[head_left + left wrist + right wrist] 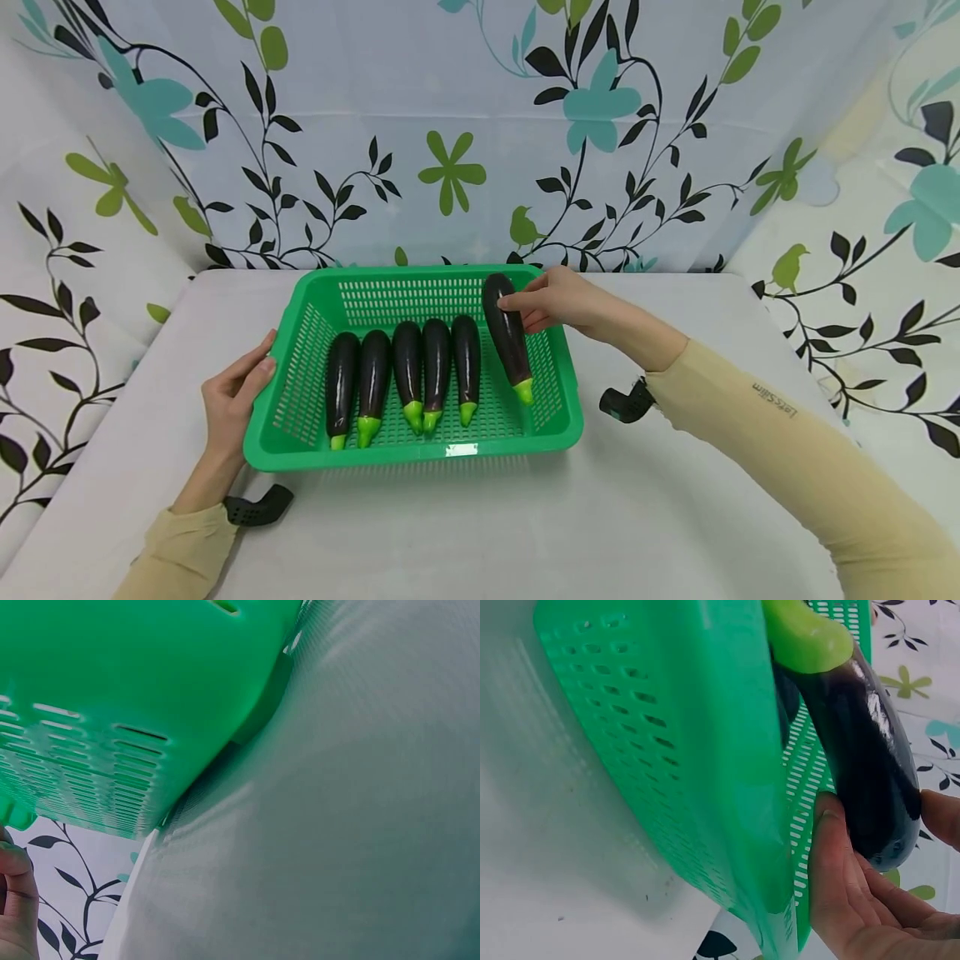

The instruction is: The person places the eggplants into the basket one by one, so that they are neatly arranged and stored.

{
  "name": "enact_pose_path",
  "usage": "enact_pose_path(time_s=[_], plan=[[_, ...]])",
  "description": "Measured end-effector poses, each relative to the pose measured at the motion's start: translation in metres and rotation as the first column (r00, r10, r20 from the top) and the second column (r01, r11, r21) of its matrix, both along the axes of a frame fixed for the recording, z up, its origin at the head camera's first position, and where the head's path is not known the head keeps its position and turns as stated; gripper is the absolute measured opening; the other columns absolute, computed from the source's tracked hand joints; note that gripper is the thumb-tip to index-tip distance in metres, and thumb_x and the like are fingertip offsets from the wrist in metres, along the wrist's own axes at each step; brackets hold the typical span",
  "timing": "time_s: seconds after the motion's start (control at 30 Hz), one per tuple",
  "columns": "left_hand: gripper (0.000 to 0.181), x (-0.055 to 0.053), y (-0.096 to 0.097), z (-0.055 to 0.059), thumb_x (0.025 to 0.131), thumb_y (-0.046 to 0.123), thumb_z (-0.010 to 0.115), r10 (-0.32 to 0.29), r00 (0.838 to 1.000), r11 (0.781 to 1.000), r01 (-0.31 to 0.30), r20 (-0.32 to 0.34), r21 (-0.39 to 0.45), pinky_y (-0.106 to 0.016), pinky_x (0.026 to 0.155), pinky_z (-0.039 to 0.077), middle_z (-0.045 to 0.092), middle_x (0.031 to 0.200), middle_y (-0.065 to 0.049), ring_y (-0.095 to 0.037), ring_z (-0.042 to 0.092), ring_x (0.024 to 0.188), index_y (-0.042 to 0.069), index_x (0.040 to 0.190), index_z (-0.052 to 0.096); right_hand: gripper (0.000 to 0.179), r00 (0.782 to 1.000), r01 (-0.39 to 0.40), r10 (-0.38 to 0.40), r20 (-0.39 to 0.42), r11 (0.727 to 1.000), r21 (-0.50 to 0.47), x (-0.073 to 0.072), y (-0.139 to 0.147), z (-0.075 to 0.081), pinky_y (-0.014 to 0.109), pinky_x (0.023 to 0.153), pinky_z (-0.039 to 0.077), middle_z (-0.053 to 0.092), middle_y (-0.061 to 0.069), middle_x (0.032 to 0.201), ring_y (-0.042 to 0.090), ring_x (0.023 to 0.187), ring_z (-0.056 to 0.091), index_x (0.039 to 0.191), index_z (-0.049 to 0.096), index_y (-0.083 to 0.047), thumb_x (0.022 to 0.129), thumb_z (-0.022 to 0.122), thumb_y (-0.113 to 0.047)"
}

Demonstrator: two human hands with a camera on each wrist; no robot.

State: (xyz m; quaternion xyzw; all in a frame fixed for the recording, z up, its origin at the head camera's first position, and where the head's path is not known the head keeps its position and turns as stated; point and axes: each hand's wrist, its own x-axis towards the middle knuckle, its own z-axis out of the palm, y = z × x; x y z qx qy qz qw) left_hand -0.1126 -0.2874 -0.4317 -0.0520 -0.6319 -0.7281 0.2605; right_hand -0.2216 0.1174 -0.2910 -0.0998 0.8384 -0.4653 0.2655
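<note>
My right hand [551, 304] pinches a dark purple eggplant [506, 333] near its rounded end, at the right inside of a green plastic basket [450, 461]. This eggplant leans, its light green stem end [810, 637] toward the basket's front. In the right wrist view the thumb and fingers are on opposite sides of its rounded end. Several other eggplants [407, 375] lie side by side in the basket's left and middle, stem ends forward. My left hand [232, 396] touches the basket's left rim with fingers extended; in the left wrist view only part of it shows, beside the green rim.
The basket stands on a table covered by a white cloth [420, 533]. Behind and beside it hang curtains [337, 125] printed with leaves and flowers. A black wrist mount [258, 506] sits at the left wrist, another [628, 402] at the right.
</note>
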Motion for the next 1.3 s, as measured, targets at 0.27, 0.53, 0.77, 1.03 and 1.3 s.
enact_pose_path(time_s=[0.27,0.53,0.77,1.03,1.3], plan=[[0.036,0.000,0.001,0.001,0.092,-0.005,0.056,0.004,1.000,1.000,-0.004,0.010,-0.006,-0.013,0.081,0.054,0.071,0.122,0.003,-0.006,0.070,0.105,-0.014,0.127,0.059,0.048,0.999,0.003,-0.005,0.040,0.999,0.034,-0.006,-0.018,-0.001,0.043,0.094,0.056,0.067,0.020,0.114,0.025,0.094,0.070,0.130,0.058,0.005,0.095,0.069,-0.027],[0.036,0.000,0.002,-0.001,0.092,-0.006,0.056,-0.002,1.000,1.000,0.002,0.006,0.000,-0.013,0.082,0.053,0.071,0.122,0.002,-0.007,0.069,0.106,-0.014,0.127,0.059,0.056,0.999,0.009,-0.011,0.038,0.998,0.060,-0.013,-0.025,-0.008,0.035,0.085,0.059,0.061,0.024,0.123,0.028,0.096,0.069,0.140,0.048,0.009,0.098,0.066,-0.023],[0.036,-0.002,-0.001,-0.003,0.092,-0.006,0.056,0.010,1.000,1.000,-0.010,-0.014,-0.011,-0.012,0.083,0.053,0.072,0.121,0.002,-0.006,0.069,0.107,-0.014,0.126,0.060,0.054,0.996,0.005,-0.010,0.083,0.998,0.064,-0.015,-0.039,-0.004,0.034,0.085,0.059,0.063,0.021,0.120,0.029,0.101,0.068,0.140,0.048,0.007,0.098,0.065,-0.023],[0.036,-0.001,-0.001,-0.004,0.092,-0.007,0.056,-0.008,1.000,1.000,0.008,-0.021,0.011,-0.013,0.082,0.053,0.071,0.122,0.001,-0.008,0.069,0.107,-0.015,0.127,0.059,0.067,0.995,-0.003,-0.006,0.095,0.996,0.087,-0.013,-0.058,-0.005,0.033,0.084,0.059,0.064,0.020,0.114,0.030,0.102,0.067,0.152,0.033,0.003,0.099,0.065,-0.022],[0.035,-0.001,-0.001,-0.001,0.092,-0.005,0.056,0.010,1.000,1.000,-0.010,0.004,-0.008,-0.013,0.081,0.054,0.072,0.122,0.002,-0.007,0.070,0.105,-0.015,0.126,0.059,0.067,0.995,-0.040,0.021,0.096,0.980,0.193,-0.014,-0.058,-0.019,0.043,0.095,0.055,0.063,0.025,0.122,0.035,0.110,0.066,0.156,0.025,-0.003,0.101,0.060,-0.020]])
